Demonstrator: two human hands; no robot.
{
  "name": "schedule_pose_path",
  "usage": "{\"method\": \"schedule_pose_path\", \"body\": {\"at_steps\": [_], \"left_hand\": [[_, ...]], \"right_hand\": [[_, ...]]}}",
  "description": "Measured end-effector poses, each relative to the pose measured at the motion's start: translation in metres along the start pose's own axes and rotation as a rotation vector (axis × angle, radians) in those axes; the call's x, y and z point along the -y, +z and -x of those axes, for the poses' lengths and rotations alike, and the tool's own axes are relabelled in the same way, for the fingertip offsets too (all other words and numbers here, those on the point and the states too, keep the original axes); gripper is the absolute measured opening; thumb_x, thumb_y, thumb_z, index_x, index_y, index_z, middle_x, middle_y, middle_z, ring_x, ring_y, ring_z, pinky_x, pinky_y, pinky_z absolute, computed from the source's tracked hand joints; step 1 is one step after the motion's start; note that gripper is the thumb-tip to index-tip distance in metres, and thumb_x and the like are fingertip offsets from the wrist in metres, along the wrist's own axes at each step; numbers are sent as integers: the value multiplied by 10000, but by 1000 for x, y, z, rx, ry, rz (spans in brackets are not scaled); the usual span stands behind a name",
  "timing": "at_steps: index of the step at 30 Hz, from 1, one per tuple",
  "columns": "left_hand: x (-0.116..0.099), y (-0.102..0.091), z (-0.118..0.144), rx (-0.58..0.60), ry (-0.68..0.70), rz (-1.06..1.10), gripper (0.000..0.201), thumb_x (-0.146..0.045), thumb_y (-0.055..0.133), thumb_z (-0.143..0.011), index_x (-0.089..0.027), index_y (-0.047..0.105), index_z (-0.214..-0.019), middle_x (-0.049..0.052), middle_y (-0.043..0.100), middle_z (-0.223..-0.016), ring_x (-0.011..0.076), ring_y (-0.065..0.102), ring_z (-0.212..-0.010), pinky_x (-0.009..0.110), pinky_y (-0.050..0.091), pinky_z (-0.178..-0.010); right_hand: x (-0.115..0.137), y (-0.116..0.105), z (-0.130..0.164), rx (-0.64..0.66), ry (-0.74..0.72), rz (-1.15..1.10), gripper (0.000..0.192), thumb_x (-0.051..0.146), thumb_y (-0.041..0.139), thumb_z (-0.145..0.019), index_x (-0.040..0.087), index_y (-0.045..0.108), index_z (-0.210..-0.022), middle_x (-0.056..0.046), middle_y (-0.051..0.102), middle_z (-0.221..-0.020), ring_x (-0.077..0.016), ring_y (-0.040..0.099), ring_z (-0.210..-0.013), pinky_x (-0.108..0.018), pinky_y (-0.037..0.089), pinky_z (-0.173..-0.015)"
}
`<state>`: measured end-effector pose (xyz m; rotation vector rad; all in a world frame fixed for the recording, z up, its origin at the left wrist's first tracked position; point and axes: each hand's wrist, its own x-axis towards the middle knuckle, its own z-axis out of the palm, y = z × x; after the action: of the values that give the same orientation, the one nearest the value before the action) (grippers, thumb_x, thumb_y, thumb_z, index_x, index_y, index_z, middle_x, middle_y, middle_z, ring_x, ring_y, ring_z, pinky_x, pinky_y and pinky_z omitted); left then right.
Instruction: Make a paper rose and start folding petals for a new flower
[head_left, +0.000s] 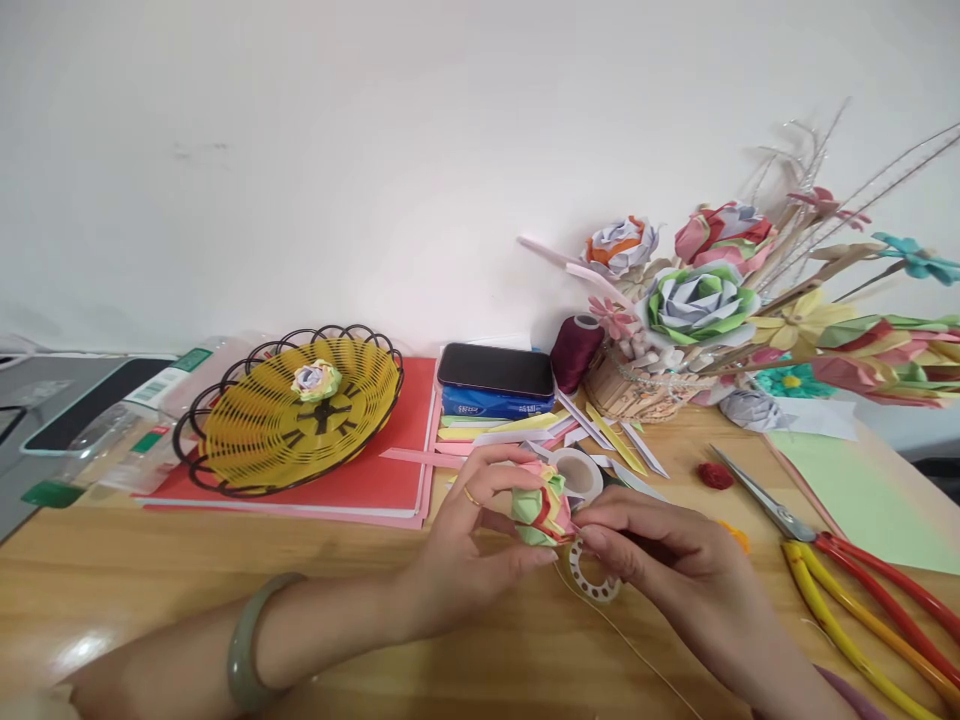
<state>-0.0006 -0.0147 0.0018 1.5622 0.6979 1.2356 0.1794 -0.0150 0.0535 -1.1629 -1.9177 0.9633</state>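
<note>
My left hand (471, 545) grips a small folded paper flower (541, 504) in green, pink, red and yellow, just above the wooden table (150, 590). My right hand (660, 550) pinches the flower's right side with its fingertips. A thin pale thread (637, 650) trails from the flower toward the front edge. A small white ring with holes (594, 580) lies under my right fingers, and a roll of tape (577, 472) sits just behind the flower.
A yellow wire basket (262, 440) holding a paper rose (316, 379) stands on red folders at left. A phone (495, 369), maroon thread spool (576, 350), paper strips and a basket of paper flowers (697, 300) lie behind. Red-and-yellow-handled scissors (840, 560) lie at right.
</note>
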Motion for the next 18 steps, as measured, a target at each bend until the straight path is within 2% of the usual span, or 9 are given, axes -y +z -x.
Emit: {"method": "schedule_pose_path", "body": {"at_steps": [5,8,11,14,18], "left_hand": [[1,0,1,8,-4,-3,476,-147,669,-708,-343,480,-1099,35,374,-1235,222,401,-1182,229,512,-732],[1,0,1,10,-21,11,479,-147,674,-704,-347,483,-1095,29,375,-1228,210,417,-1167,221,510,-734],[0,0,0,11,-28,18,466,-152,674,-705,-333,487,-1093,38,374,-1225,217,412,-1171,229,514,-741],[0,1,0,15,-21,7,454,-154,672,-705,-317,493,-1089,47,377,-1220,223,409,-1169,235,519,-737],[-1,1,0,23,-2,-4,442,-158,669,-704,-314,499,-1081,49,387,-1195,229,399,-1170,242,528,-727]], "right_hand": [[-4,5,2,-119,-203,245,122,197,509,-837,222,619,-790,-1,634,-691,-120,598,-600,-212,480,-523],[-12,10,7,-228,-361,486,103,141,528,-817,220,577,-861,-8,630,-719,-120,598,-604,-218,472,-529],[-19,14,12,-284,-493,744,161,103,574,-776,203,547,-900,-27,633,-731,-136,603,-629,-241,473,-570],[-20,15,15,-304,-528,875,185,98,588,-755,197,531,-901,-33,632,-723,-148,600,-629,-262,472,-579],[-22,15,15,-326,-530,906,195,89,569,-753,191,532,-915,-34,632,-728,-153,607,-633,-271,477,-585]]}}
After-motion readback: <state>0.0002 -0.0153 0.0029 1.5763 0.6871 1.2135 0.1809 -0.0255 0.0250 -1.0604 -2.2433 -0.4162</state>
